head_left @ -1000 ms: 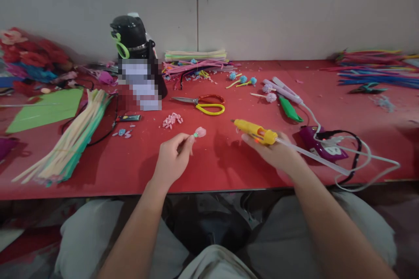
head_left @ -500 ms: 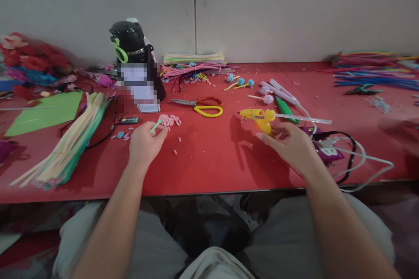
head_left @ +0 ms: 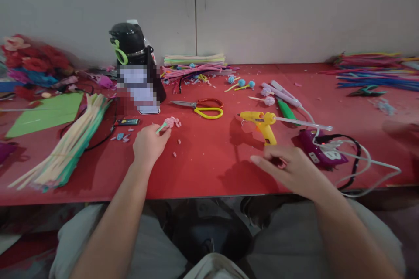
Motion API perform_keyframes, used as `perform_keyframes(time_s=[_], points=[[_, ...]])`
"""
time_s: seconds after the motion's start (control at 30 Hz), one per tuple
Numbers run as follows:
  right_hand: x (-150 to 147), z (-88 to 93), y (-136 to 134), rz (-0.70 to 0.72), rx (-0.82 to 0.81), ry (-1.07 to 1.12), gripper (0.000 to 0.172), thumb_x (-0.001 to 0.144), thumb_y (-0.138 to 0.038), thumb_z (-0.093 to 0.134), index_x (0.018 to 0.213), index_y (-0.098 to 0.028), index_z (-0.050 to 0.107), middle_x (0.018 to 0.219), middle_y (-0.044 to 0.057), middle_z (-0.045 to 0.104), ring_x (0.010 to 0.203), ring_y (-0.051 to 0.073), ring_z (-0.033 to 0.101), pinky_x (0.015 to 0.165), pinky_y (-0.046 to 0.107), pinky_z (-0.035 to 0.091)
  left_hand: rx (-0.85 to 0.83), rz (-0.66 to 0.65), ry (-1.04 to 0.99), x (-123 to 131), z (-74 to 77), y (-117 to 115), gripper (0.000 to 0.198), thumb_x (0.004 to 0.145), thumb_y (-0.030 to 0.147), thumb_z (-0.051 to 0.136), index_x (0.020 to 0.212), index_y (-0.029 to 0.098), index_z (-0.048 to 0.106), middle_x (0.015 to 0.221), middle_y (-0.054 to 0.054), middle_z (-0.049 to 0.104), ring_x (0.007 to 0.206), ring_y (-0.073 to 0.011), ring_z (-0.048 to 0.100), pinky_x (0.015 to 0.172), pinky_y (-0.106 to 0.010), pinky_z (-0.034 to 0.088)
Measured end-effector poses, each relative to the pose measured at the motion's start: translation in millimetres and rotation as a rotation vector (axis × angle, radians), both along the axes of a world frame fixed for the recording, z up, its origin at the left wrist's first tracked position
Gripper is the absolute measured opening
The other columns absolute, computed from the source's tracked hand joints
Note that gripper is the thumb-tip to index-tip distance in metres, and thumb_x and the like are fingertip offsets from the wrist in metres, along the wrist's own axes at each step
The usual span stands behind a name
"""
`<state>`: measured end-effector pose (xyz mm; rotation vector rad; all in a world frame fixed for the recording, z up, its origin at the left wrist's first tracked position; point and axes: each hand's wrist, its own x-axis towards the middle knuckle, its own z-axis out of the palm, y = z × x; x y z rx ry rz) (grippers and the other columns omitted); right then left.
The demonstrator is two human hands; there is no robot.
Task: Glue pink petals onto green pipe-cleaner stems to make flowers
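Observation:
My left hand is closed in a pinch on a pale green pipe cleaner. Its far end is at a small heap of pink fuzzy pieces on the red table; whether a piece is attached to it I cannot tell. A yellow hot glue gun, with a clear glue stick out of its back, rests on the table with its nozzle to the left. Just below its handle is my right hand, thumb and fingers apart, not touching the gun. Yellow-and-red-handled scissors lie between the hands.
Behind the glue gun are a green-handled cutter and a lilac tool. A purple power strip with cables lies right. Pipe-cleaner bundles and a black bottle stand left. Another person's hand blurs at right.
My right hand has let go of the glue gun and drawn back toward the table edge. My left hand has moved slightly right, bringing the green pipe cleaner to the pink pieces.

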<state>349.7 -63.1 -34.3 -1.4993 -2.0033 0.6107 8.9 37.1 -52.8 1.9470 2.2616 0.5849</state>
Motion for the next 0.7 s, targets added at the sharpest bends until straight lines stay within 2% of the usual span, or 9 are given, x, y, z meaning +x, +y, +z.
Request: perform_keyframes(time_s=[0.1,0.2,0.3,0.4,0.47,0.53,0.6,0.7], points=[[-12.3,-0.8,-2.1,0.123,-0.057,0.002,0.049,0.097,-0.05,0.053,0.061,-0.021,0.037,0.058,-0.004,0.036,0.056,0.011,0.034,0.054,0.028,0.03,0.01,-0.024,0.012,-2.2,-2.1,1.0,0.026,0.087,0.042,0.06,0.072,0.021,0.065,0.069,-0.006,0.063,0.068,-0.0222,0.059,0.056,-0.028,0.027],[-23.0,-2.6,-2.4,0.143,-0.089,0.029,0.05,0.097,-0.05,0.054,0.06,-0.021,0.038,0.057,-0.005,0.038,0.055,0.011,0.034,0.054,0.028,0.03,0.069,-0.082,-0.06,-2.6,-2.3,-0.7,0.027,0.088,0.042,0.06,0.073,0.02,0.065,0.064,-0.004,0.06,0.065,-0.02,0.057,0.056,-0.028,0.029],[-38.0,-5.6,-0.8,0.152,-0.089,0.12,0.04,0.097,-0.045,0.056,0.066,-0.02,0.053,0.063,-0.001,0.054,0.059,0.013,0.048,0.057,0.027,0.039,0.146,-0.189,-0.272,7.0,3.3,-11.2,0.026,0.087,0.04,0.063,0.074,0.018,0.068,0.061,-0.002,0.06,0.062,-0.0177,0.056,0.058,-0.027,0.036],[-58.4,-10.6,3.6,0.123,0.019,0.286,0.018,0.097,-0.035,0.059,0.101,-0.021,0.068,0.088,0.006,0.07,0.076,0.017,0.064,0.071,0.029,0.052,0.125,-0.285,-0.496,28.2,13.2,-31.7,0.025,0.085,0.042,0.066,0.079,0.018,0.073,0.064,-0.001,0.064,0.063,-0.0171,0.058,0.056,-0.026,0.04],[-71.9,-14.7,7.0,0.104,0.119,0.354,0.026,0.097,-0.029,0.058,0.121,-0.021,0.066,0.101,0.008,0.072,0.085,0.019,0.068,0.081,0.033,0.056,0.07,-0.308,-0.6,44.1,18.8,-46.9,0.026,0.084,0.041,0.068,0.077,0.017,0.073,0.064,0.0,0.064,0.061,-0.0155,0.057,0.053,-0.024,0.041],[-82.8,-18.8,9.2,0.108,0.185,0.36,0.03,0.098,-0.025,0.057,0.126,-0.021,0.065,0.111,0.011,0.072,0.094,0.02,0.07,0.09,0.035,0.056,0.027,-0.323,-0.738,56.8,21.4,-59.5,0.022,0.084,0.039,0.069,0.084,0.017,0.074,0.07,0.0,0.068,0.063,-0.0144,0.06,0.057,-0.023,0.046],[-90.1,-22.7,9.3,0.123,0.222,0.34,0.03,0.098,-0.022,0.056,0.126,-0.02,0.066,0.116,0.012,0.071,0.101,0.02,0.07,0.093,0.035,0.056,-0.007,-0.336,-0.813,64.7,20.5,-68.0,0.02,0.084,0.036,0.07,0.082,0.016,0.073,0.07,0.0,0.068,0.064,-0.0137,0.061,0.057,-0.022,0.048],[-95.2,-28.6,6.7,0.15,0.281,0.314,0.03,0.098,-0.017,0.054,0.126,-0.019,0.066,0.114,0.013,0.072,0.103,0.021,0.07,0.091,0.034,0.058,-0.053,-0.371,-0.889,69.4,16.5,-74.1,0.02,0.086,0.035,0.068,0.084,0.015,0.072,0.073,-0.001,0.068,0.068,-0.0139,0.062,0.061,-0.021,0.05]])
